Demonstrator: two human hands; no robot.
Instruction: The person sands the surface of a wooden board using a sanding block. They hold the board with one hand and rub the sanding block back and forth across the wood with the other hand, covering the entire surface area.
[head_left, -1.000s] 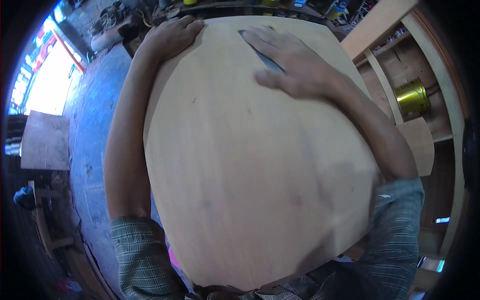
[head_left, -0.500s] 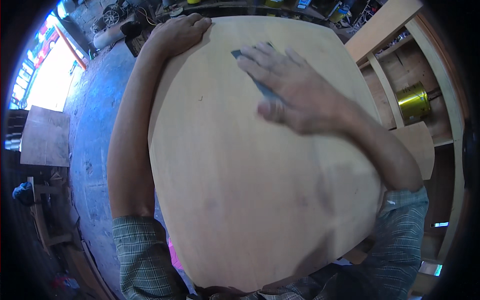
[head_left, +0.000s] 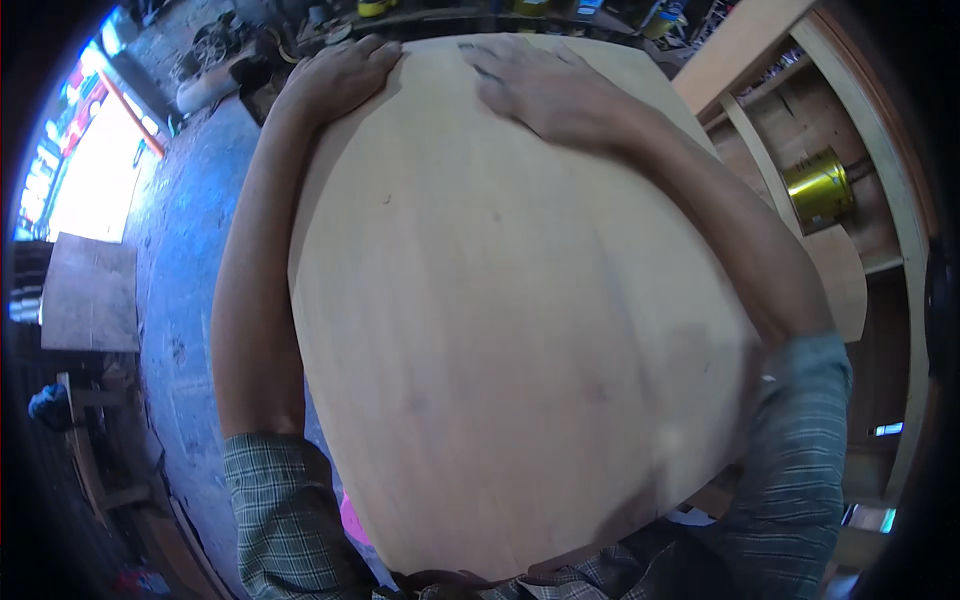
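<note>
A broad pale wooden board with rounded edges spreads out before me, its near end close to my body. My left hand grips its far left edge, fingers held together over the rim. Near the far edge, my right hand lies pressed on the surface, slightly blurred. Beneath it is a dark sheet of sandpaper, almost wholly covered by the fingers; only a sliver shows.
To the right stands an open wooden cabinet frame holding a gold-coloured tin. Tins and clutter line the far side. A motor-like machine sits at the far left, beyond the blue-grey floor. A flat wooden panel is at left.
My right hand has slid away from me and slightly left, from the board's upper middle to near its far edge, sandpaper under it. The left hand keeps its hold on the edge.
</note>
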